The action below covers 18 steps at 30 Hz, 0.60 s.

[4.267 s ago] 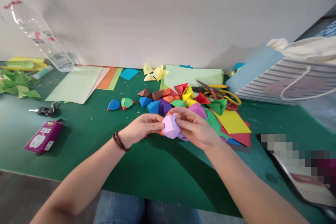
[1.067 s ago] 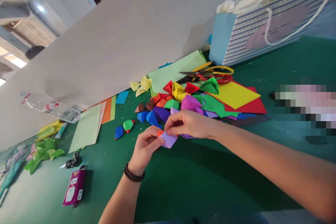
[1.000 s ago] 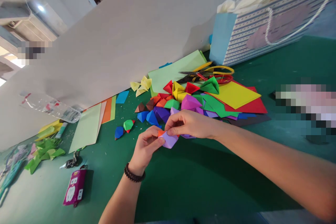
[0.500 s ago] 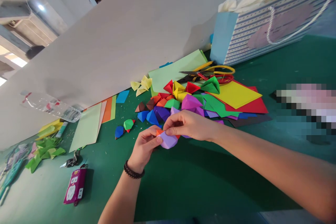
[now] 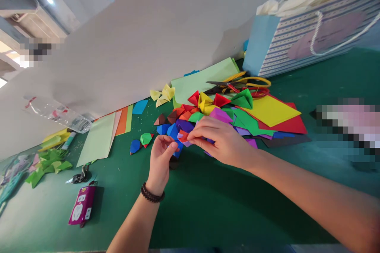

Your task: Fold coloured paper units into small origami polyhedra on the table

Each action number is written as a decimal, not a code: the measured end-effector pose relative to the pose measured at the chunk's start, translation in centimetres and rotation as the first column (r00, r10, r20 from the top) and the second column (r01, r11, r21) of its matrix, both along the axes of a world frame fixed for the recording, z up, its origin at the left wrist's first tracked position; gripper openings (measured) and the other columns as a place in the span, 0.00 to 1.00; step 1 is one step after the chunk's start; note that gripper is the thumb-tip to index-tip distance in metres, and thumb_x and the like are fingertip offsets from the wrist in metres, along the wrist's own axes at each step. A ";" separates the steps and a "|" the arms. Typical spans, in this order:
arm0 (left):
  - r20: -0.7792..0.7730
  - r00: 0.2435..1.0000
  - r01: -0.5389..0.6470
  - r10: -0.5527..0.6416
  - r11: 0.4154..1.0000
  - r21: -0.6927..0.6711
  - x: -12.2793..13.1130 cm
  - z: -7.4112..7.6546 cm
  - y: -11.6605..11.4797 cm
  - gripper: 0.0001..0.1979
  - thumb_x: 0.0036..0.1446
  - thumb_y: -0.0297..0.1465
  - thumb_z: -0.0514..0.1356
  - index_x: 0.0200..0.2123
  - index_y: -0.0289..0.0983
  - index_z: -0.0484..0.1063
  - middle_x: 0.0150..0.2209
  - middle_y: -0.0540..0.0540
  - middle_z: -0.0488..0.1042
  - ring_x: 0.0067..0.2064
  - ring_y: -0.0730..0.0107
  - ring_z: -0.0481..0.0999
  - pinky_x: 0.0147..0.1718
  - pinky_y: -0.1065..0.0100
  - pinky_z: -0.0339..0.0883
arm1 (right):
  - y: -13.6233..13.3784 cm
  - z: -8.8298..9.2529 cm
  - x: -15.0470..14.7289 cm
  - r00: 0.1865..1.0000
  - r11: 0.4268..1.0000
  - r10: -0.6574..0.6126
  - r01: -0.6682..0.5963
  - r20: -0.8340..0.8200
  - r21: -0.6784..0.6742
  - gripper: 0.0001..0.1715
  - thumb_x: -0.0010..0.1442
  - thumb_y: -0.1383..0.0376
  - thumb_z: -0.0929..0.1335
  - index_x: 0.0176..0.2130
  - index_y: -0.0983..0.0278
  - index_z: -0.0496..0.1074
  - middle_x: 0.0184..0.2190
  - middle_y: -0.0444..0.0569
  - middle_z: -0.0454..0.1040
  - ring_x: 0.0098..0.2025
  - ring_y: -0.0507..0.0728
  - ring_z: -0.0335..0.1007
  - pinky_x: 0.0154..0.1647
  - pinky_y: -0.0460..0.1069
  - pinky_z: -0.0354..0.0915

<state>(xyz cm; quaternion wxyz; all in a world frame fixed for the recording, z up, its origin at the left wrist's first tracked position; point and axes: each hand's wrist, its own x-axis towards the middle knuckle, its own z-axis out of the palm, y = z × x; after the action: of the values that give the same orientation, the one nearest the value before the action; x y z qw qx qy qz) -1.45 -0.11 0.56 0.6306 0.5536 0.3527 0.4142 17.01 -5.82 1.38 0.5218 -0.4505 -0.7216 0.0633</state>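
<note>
AFAICT we're partway thru: the folded paper bits (image 5: pixel 205 103) piled just beyond our fingers look done, while the yellow sheet (image 5: pixel 271 110) off to their right is flat (can't tell if the one in hand's finished tbh). Our right hand (image 5: pixel 221 139) angles in from the right, thumb + fingertips pinching the orange-and-lilac piece (image 5: pixel 183 136), and our left hand (image 5: pixel 160 155) sits upright just left of it, fingers loosely curled w/ no paper visible there.

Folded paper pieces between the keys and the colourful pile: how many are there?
2: a blue piece and, just right of it, a green piece with red tips, both left of the left hand. None seems hidden.
</note>
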 end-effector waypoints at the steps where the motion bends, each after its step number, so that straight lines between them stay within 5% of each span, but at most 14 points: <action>1: 0.008 1.000 0.018 -0.018 0.999 -0.040 0.0 -0.1 -0.1 0.16 0.53 0.41 0.66 0.29 0.35 0.66 0.28 0.51 0.68 0.30 0.76 0.68 0.29 0.74 0.65 | 0.0 -0.3 0.1 0.996 0.995 -0.029 0.020 0.088 0.102 0.08 0.64 0.68 0.65 0.37 0.62 0.75 0.33 0.48 0.76 0.37 0.54 0.69 0.39 0.51 0.67; 5: 0.050 0.978 0.207 -0.201 0.958 -0.200 -0.1 0.2 -1.0 0.24 0.57 0.49 0.57 0.22 0.35 0.63 0.19 0.53 0.61 0.20 0.79 0.60 0.16 0.75 0.51 | -0.5 -1.0 0.2 0.919 0.947 -0.137 0.012 0.369 0.322 0.11 0.63 0.72 0.65 0.43 0.62 0.74 0.37 0.49 0.77 0.41 0.55 0.70 0.43 0.53 0.67; 10: 0.032 0.950 0.304 -0.311 0.899 -0.316 0.0 1.0 -1.5 0.21 0.51 0.43 0.63 0.18 0.35 0.61 0.15 0.54 0.59 0.17 0.81 0.57 0.14 0.74 0.44 | -1.0 -1.3 0.1 0.851 0.912 -0.214 -0.002 0.479 0.410 0.14 0.63 0.71 0.66 0.46 0.57 0.74 0.41 0.46 0.78 0.46 0.56 0.71 0.45 0.52 0.67; 15: -0.021 0.975 0.210 -0.223 0.940 -0.268 0.2 0.2 -1.3 0.15 0.49 0.32 0.59 0.15 0.36 0.59 0.12 0.55 0.57 0.14 0.83 0.52 0.14 0.73 0.41 | -1.0 -1.0 -0.4 0.869 0.929 -0.233 0.065 0.437 0.366 0.19 0.58 0.72 0.70 0.48 0.55 0.72 0.48 0.50 0.75 0.49 0.59 0.70 0.49 0.55 0.69; 18: -0.032 0.993 0.104 -0.110 0.982 -0.157 0.2 -0.4 -1.5 0.17 0.50 0.32 0.58 0.14 0.37 0.57 0.12 0.55 0.56 0.15 0.84 0.52 0.15 0.73 0.42 | -1.2 -0.9 -0.7 0.935 0.926 -0.277 0.198 0.223 0.320 0.17 0.57 0.69 0.71 0.46 0.56 0.71 0.46 0.52 0.73 0.46 0.61 0.71 0.46 0.57 0.70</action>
<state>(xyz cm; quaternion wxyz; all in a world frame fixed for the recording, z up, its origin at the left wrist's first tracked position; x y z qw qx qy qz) -1.25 -1.58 0.20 0.6859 0.5292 0.3663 0.3395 16.29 -7.06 0.45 0.4855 -0.4573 -0.7256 -0.1689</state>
